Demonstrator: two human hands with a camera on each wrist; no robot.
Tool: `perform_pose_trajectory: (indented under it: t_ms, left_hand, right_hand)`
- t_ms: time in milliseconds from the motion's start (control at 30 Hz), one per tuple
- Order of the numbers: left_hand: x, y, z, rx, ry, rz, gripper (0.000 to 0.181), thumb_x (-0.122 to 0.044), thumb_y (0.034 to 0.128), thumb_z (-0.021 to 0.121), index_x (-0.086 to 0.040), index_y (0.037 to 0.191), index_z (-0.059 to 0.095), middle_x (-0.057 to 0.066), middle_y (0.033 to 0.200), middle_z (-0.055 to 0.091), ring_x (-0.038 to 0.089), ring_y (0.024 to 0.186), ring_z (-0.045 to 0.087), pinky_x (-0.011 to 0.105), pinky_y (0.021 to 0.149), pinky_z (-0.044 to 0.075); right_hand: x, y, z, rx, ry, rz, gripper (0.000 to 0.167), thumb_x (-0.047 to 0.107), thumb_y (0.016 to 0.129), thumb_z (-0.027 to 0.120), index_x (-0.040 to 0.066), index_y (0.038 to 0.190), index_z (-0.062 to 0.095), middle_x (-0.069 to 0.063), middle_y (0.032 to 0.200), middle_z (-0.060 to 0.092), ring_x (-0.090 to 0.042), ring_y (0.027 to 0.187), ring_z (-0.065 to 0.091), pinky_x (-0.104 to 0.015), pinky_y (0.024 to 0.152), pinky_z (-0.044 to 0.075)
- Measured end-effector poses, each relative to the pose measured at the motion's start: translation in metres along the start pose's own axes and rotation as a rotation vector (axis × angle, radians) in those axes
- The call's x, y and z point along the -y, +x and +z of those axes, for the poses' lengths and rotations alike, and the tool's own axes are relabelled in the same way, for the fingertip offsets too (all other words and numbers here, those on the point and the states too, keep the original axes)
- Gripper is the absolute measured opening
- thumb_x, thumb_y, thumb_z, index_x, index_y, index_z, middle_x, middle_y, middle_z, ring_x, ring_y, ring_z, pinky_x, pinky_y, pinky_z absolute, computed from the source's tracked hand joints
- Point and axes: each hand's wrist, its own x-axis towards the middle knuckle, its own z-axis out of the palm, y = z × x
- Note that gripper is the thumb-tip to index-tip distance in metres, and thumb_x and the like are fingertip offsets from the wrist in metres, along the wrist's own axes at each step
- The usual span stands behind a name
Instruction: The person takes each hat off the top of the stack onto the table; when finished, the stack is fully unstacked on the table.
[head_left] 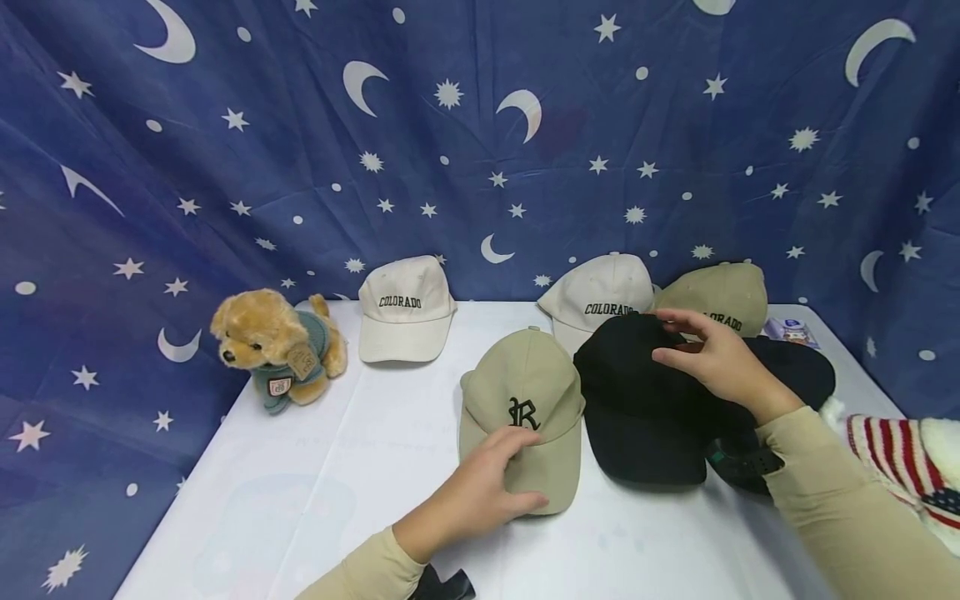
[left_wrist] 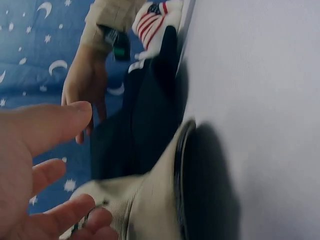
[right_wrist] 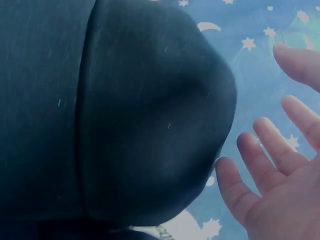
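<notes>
A khaki baseball cap [head_left: 525, 375] with a black letter R lies in the middle of the white table, brim toward me. My left hand [head_left: 480, 492] is at the left side of its brim, thumb and fingers spread apart; whether the fingertips touch the cap is hard to tell. To its right sits a black baseball cap [head_left: 637, 408], whose rounded crown [right_wrist: 160, 110] fills much of the right wrist view. Beside the top of that crown is my right hand [head_left: 720, 362], fingers extended and holding nothing. Another black cap [head_left: 798, 371] sits to the right, partly behind my right forearm.
Along the back stand a cream COLORADO cap [head_left: 405, 312], a second cream cap [head_left: 607, 292] and a khaki one [head_left: 720, 292]. A plush dog [head_left: 262, 333] sits at the left; a striped plush toy [head_left: 900, 458] is at the right. A starry blue curtain [head_left: 450, 208] hangs behind.
</notes>
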Motion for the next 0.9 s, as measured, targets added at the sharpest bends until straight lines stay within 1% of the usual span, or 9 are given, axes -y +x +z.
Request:
perform_pose_trajectory:
  t_ms: [67,133,167,200,400,500,600,733,900]
  left_hand:
    - [-0.003,0.005,0.007,0.002,-0.006,0.026,0.055,-0.014,0.0813,0.084,-0.007,0.131,0.061,0.006,0.134,0.056,0.020,0.123,0.053,0.032,0.105,0.042]
    - [-0.006,0.010,0.014,-0.005,-0.014,0.044,0.052,-0.015,0.0812,0.084,-0.007,0.129,0.063,0.004,0.131,0.058,0.018,0.122,0.054,0.029,0.103,0.043]
    - [-0.007,0.012,0.017,-0.006,-0.025,0.047,0.052,-0.014,0.0813,0.084,-0.007,0.128,0.064,0.003,0.130,0.058,0.017,0.121,0.055,0.028,0.102,0.043]
    - [-0.009,0.014,0.021,-0.003,-0.038,0.044,0.051,-0.014,0.0815,0.084,-0.007,0.128,0.064,0.002,0.129,0.059,0.017,0.119,0.055,0.026,0.101,0.043]
    - [-0.019,0.027,0.042,0.033,-0.122,0.006,0.051,-0.017,0.0830,0.083,-0.007,0.130,0.064,-0.001,0.126,0.059,0.014,0.104,0.058,0.022,0.091,0.046]
    - [-0.021,0.033,0.052,0.052,-0.159,-0.021,0.053,-0.018,0.0829,0.083,-0.008,0.130,0.063,-0.001,0.126,0.059,0.013,0.104,0.059,0.020,0.089,0.047]
    - [-0.022,0.038,0.062,0.073,-0.201,-0.066,0.056,-0.019,0.0826,0.084,-0.010,0.133,0.061,-0.001,0.130,0.057,0.012,0.109,0.061,0.019,0.090,0.047]
    - [-0.022,0.042,0.072,0.094,-0.236,-0.115,0.058,-0.020,0.0817,0.084,-0.011,0.134,0.060,0.003,0.136,0.054,0.011,0.110,0.062,0.018,0.090,0.047]
    - [-0.022,0.042,0.081,0.093,-0.285,-0.147,0.060,-0.016,0.0804,0.085,-0.011,0.134,0.059,0.015,0.148,0.044,0.011,0.112,0.062,0.017,0.091,0.047]
  right_hand:
    - [-0.005,0.002,-0.002,0.010,-0.003,0.019,0.061,0.015,0.095,0.071,-0.006,0.145,0.044,-0.028,0.139,0.048,-0.045,0.126,0.046,-0.037,0.100,0.044]
    - [-0.010,0.003,-0.004,0.016,-0.003,0.038,0.063,0.015,0.095,0.071,-0.007,0.146,0.042,-0.029,0.140,0.047,-0.046,0.128,0.044,-0.055,0.102,0.041]
    - [-0.013,0.003,-0.005,0.019,-0.002,0.046,0.063,0.016,0.094,0.071,-0.007,0.146,0.042,-0.029,0.141,0.047,-0.048,0.129,0.043,-0.061,0.101,0.038]
    - [-0.015,0.004,-0.006,0.021,0.000,0.055,0.064,0.016,0.094,0.071,-0.008,0.146,0.041,-0.030,0.142,0.046,-0.049,0.130,0.041,-0.065,0.102,0.036]
    - [-0.023,0.005,-0.010,0.043,-0.001,0.109,0.070,0.022,0.093,0.073,-0.007,0.147,0.039,-0.030,0.147,0.040,-0.051,0.134,0.036,-0.068,0.104,0.031]
    - [-0.026,0.005,-0.011,0.059,0.013,0.121,0.072,0.021,0.093,0.073,-0.008,0.148,0.037,-0.031,0.148,0.039,-0.052,0.136,0.034,-0.068,0.105,0.030]
    - [-0.030,0.005,-0.010,0.067,0.018,0.110,0.072,0.018,0.093,0.073,-0.010,0.148,0.036,-0.032,0.148,0.038,-0.053,0.135,0.034,-0.068,0.105,0.030]
    - [-0.035,0.006,-0.009,0.082,0.023,0.090,0.076,0.016,0.092,0.074,-0.009,0.150,0.032,-0.031,0.151,0.035,-0.052,0.136,0.034,-0.068,0.104,0.031]
    - [-0.038,0.005,-0.008,0.082,0.027,0.072,0.075,0.016,0.092,0.074,-0.008,0.151,0.033,-0.030,0.151,0.037,-0.050,0.135,0.038,-0.065,0.103,0.034]
